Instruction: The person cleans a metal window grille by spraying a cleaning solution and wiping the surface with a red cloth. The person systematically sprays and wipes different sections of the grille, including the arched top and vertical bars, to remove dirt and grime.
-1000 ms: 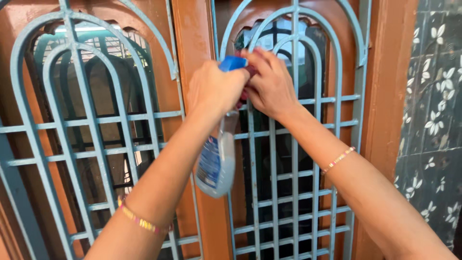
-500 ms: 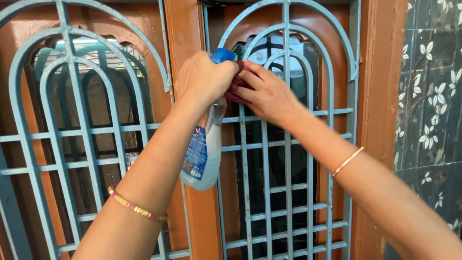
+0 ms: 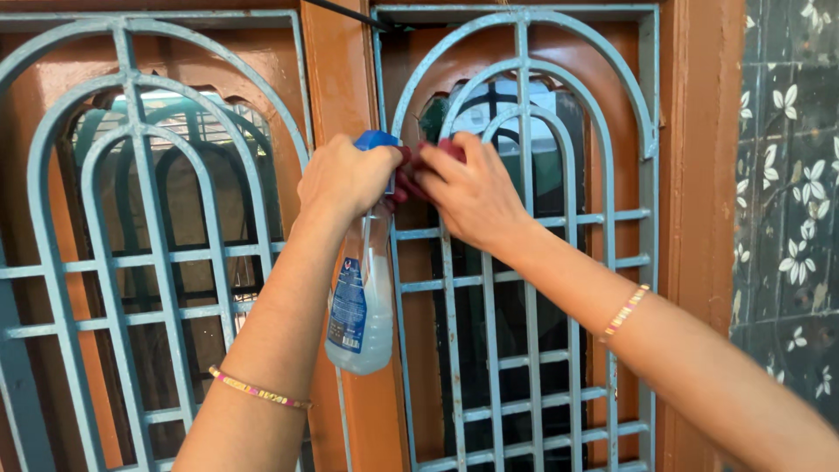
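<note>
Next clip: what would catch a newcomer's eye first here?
Two hands meet mid-frame against a blue arched window grille. The left hand holds a clear spray bottle with a blue nozzle hanging down; the right hand presses a dark red cloth to the bars. Floral tiles line the right edge.

Home: grilled window [image 3: 524, 262], floral wall tiles [image 3: 791, 201]

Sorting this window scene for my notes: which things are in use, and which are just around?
In use: left hand holding spray bottle; right hand pressing red cloth at right blue grille.
Just around: left grille, orange frame, floral tiles.
</note>
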